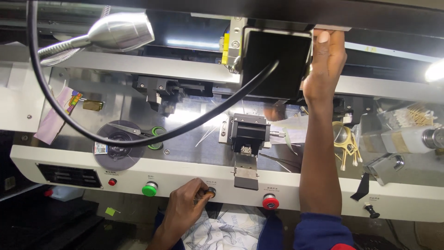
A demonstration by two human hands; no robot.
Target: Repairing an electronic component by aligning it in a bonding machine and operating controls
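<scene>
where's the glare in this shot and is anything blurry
Head view: glare blows out the lamp at the right edge and streaks the steel plate; the gooseneck lamp shines; the black cable looks soft; edges bow from the wide lens; left hand and right hand are fairly sharp.

Machine bed (194, 139): shiny steel plate, glare across the middle, white front panel (185, 178) below it. Left end: dark round reel (115, 146) lying flat; green-handled scissors (155, 137) just beside it, blades over the reel. Far left, a pale purple paper slip (52, 118) at the plate's edge, a small brass-coloured piece (92, 105) near it. Centre: black block fixture (249, 133) on the plate; thin tweezers (282, 160) lie to its right. Right end: yellowish rubber bands (344, 139), cotton swabs (355, 157), then a clear box (402, 139) and a metal clamp (386, 166)
</scene>
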